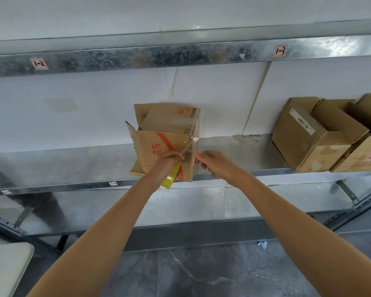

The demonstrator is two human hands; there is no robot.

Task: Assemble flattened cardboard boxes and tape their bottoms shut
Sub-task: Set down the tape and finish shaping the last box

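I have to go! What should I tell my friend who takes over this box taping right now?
Left hand: grips a yellow tool, against the printed box.
Right hand: seems to pinch clear tape running up to the box's top corner.
The box stands on the metal shelf, a flap open on its left. Further right sit more boxes.
Done: box opened up, tape started.
To do: press the tape down and cut it; the seam itself is hidden.

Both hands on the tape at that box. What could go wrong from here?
The clear tape stretched from the box corner to the right hand looks bunched and may stick to itself. The box sits near the shelf edge, with the left hand gripping a yellow tool; pulling might tip it off.
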